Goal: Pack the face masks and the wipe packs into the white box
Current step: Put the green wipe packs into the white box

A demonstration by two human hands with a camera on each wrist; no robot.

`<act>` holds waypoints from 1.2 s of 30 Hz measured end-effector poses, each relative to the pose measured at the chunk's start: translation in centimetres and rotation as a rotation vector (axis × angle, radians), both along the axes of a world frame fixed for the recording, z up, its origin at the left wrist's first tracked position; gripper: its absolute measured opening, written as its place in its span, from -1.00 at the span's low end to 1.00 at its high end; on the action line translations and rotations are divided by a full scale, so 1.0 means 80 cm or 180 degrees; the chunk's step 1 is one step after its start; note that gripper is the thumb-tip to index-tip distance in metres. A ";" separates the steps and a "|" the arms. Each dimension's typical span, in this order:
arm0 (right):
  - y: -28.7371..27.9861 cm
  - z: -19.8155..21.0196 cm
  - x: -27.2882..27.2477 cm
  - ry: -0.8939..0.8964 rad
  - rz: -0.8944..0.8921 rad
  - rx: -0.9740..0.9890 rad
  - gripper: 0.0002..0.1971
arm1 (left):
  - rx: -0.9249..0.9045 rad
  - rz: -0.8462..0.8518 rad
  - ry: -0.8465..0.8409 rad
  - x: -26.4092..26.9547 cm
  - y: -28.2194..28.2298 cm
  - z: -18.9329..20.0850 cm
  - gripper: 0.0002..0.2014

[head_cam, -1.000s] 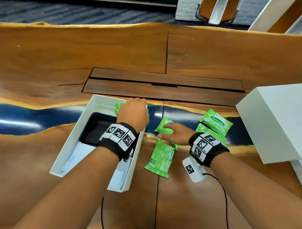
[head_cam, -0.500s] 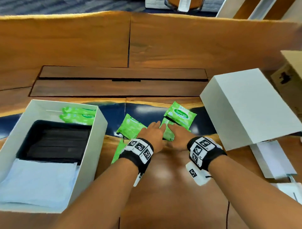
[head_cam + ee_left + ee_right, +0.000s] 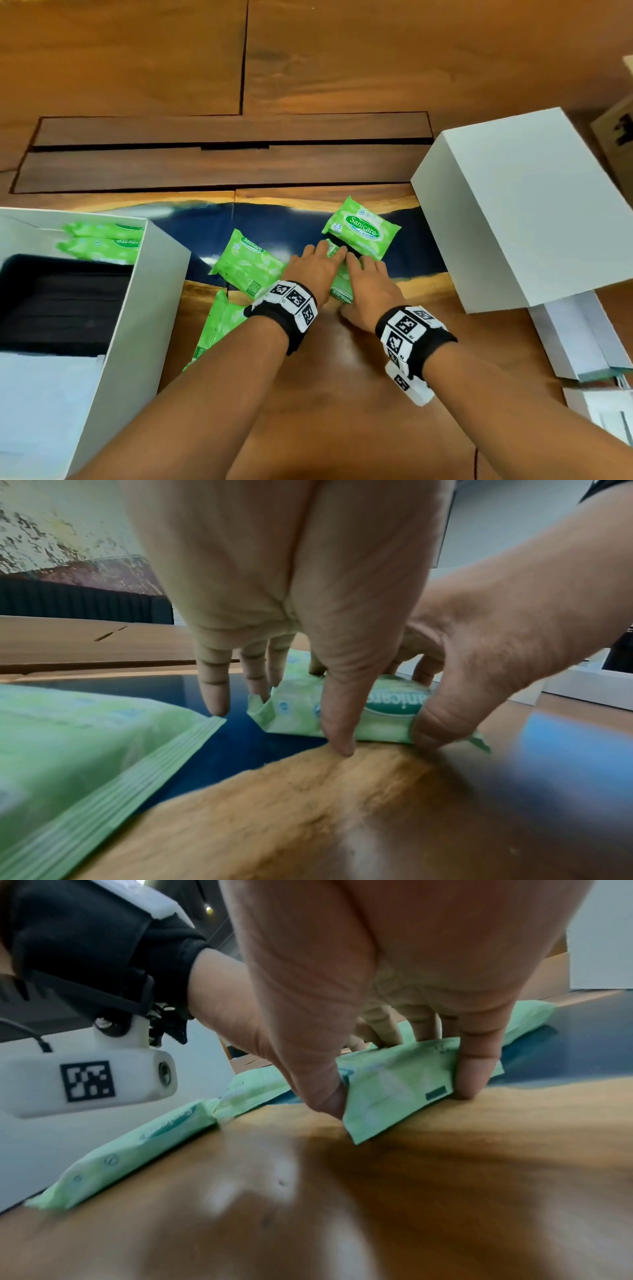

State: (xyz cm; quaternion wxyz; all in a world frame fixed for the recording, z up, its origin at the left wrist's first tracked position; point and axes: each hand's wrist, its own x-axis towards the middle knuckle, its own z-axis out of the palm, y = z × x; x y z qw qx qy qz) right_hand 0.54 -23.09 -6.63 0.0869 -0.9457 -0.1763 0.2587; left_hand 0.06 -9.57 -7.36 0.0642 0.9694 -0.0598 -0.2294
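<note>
The open white box [image 3: 161, 274] stands at the left, holding black face masks [image 3: 61, 301], light blue masks [image 3: 44, 394] and two green wipe packs [image 3: 102, 240] at its far end. Three more green packs lie loose on the table: one [image 3: 246, 267] beside the box, one [image 3: 219, 329] partly under my left forearm, one [image 3: 361, 229] farther back. A further wipe pack [image 3: 342, 287] lies between my hands. My left hand [image 3: 325, 260] grips its left side, thumb [image 3: 337, 723] at the near edge. My right hand [image 3: 359, 274] pinches its right side, thumb [image 3: 322, 1091] and little finger [image 3: 476, 1074] at its near edge.
A large white lid [image 3: 531, 212] lies at the right, close to the rearmost pack. White flat cartons [image 3: 582, 335] sit in front of it and a cardboard box [image 3: 616, 144] at the far right edge. A recessed wooden panel [image 3: 222, 154] runs across the table behind.
My left hand has left the white box and moved right to the pack under my right hand; both now hold it. The view has shifted right.
</note>
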 end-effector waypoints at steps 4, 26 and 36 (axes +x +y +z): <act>-0.002 0.015 0.020 0.0448 -0.0440 0.0454 -0.17 | -0.0032 -0.0038 -0.0042 0.003 0.002 0.008 -0.25; 0.143 0.171 -0.001 0.1497 -0.0537 0.2520 -0.77 | -0.1869 0.1201 -0.0471 -0.074 0.230 0.204 -0.80; 0.316 0.183 -0.039 0.1134 -0.0238 0.2710 -0.83 | -0.1027 0.1570 -0.0789 -0.118 0.377 0.235 -0.72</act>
